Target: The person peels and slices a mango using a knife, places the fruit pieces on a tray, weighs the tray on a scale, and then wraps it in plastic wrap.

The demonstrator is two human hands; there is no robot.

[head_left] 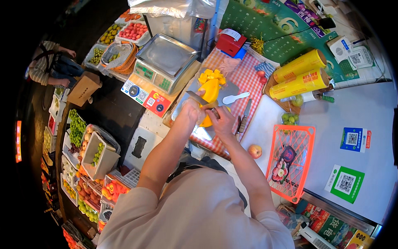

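Observation:
My right hand [223,121] is closed round the handle of a knife [197,98], whose broad grey blade points up and left across a large yellow-orange fruit [210,89]. The fruit looks peeled, like a mango. Beside its left edge, my left hand [190,109] has its fingers closed below the blade; what they grip is hidden. Cut yellow chunks [211,76] lie in a pile beyond the fruit on a grey board. To the right rest a white spatula-like tool [235,98] and a second knife [247,108] with a narrow blade.
A weighing scale [166,56] stands at the left, near a red printer-like box [231,42]. Two yellow rolls [299,83] lie at the right, above an orange basket [311,143] and an apple [254,151]. Fruit trays and another person [58,62] are at far left.

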